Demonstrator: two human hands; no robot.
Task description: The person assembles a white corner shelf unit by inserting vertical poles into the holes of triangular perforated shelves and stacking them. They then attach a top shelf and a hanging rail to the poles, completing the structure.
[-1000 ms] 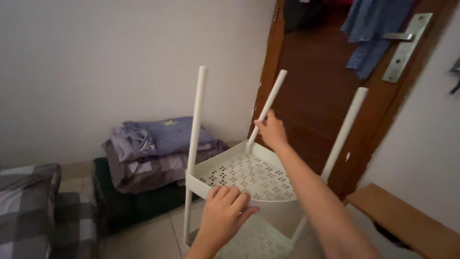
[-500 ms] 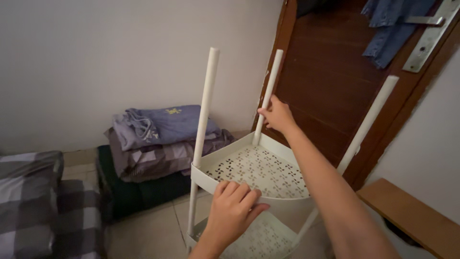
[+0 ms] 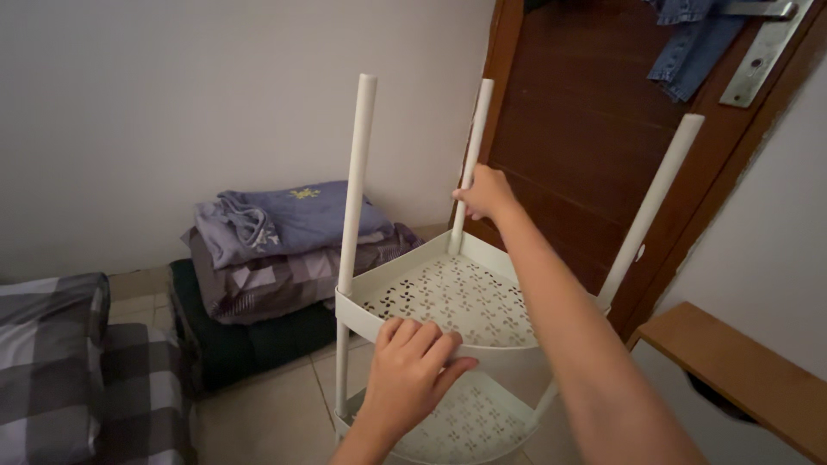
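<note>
The white perforated plastic corner shelf (image 3: 457, 301) has its front rim gripped by the left hand (image 3: 409, 370); the right hand (image 3: 487, 191) is closed round the rear white pole (image 3: 472, 155); the lower tier is cut off.

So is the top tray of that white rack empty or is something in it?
Empty. The top tray shows only its bare perforated floor; the left hand grips its front rim, the right hand a pole.
</note>
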